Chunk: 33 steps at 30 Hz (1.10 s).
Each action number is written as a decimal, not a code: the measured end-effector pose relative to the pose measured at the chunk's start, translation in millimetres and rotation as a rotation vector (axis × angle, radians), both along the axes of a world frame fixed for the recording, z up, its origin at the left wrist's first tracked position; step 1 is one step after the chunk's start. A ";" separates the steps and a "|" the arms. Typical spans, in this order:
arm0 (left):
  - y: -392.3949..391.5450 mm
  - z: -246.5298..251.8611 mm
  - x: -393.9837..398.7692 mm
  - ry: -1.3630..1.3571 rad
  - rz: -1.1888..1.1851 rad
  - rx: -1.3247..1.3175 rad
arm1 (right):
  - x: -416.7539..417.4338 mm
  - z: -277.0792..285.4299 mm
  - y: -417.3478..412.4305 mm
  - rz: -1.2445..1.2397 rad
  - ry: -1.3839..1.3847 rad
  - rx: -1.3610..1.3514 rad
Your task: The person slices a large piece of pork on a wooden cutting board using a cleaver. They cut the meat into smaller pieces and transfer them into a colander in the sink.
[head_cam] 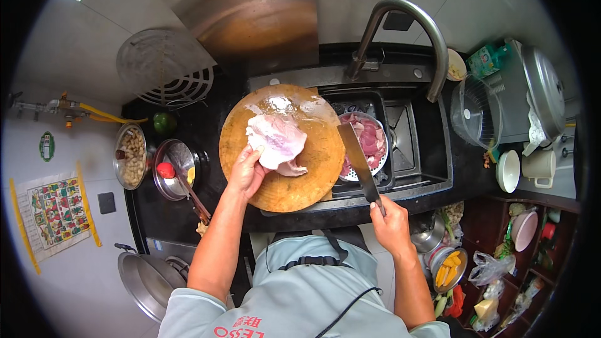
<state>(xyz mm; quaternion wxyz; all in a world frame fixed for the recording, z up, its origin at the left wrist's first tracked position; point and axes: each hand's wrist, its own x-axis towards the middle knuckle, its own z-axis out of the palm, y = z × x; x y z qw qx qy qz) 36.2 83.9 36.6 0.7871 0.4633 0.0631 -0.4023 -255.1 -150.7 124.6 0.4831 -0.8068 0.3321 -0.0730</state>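
Observation:
My left hand (248, 170) grips the lower left edge of a pale, pinkish piece of raw meat (277, 142), perhaps poultry. The meat is over a round wooden chopping board (249, 103); I cannot tell how much of it rests on the wood. My right hand (390, 222) holds a cleaver (358, 162) by its handle, to the right of the board. The blade points away from me and covers part of a white perforated basket (387, 150). Pieces of red raw meat (372, 138) lie in this basket, which sits at the sink's left basin.
Behind the sink (439, 169) a curved faucet (434, 37) arches over the right basin. Left of the board stand a metal bowl (160, 188) holding a red item, a lidded pot (130, 155) and a green pepper (164, 123). A clear plastic container (474, 112) is at the right.

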 end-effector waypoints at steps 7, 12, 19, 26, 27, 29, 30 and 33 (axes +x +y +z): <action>4.5 13.0 25.6 -0.147 -0.114 0.436 | -0.4 -10.3 7.5 0.005 -0.024 0.022; -4.0 -1.2 3.1 -0.707 -0.018 0.752 | 2.6 -6.0 9.0 0.051 0.084 0.091; -22.6 21.2 -39.3 -1.366 -0.001 0.965 | 4.0 -11.5 3.4 0.115 0.051 0.029; -31.1 -5.1 -14.4 -1.528 0.024 0.940 | 70.3 -6.8 6.4 0.346 -0.034 -0.183; -32.0 -4.8 -14.7 -1.518 0.028 0.927 | 77.8 -11.4 7.4 0.370 -0.033 -0.203; -34.6 -4.1 -14.7 -1.496 0.036 0.902 | 91.4 -22.3 9.3 0.421 -0.032 -0.242; -34.6 -7.0 -14.0 -1.500 0.063 0.897 | 96.5 -22.1 10.3 0.467 0.013 -0.297; -38.6 -14.8 -13.1 -1.476 0.098 0.926 | 107.9 -20.0 17.4 0.503 0.114 -0.352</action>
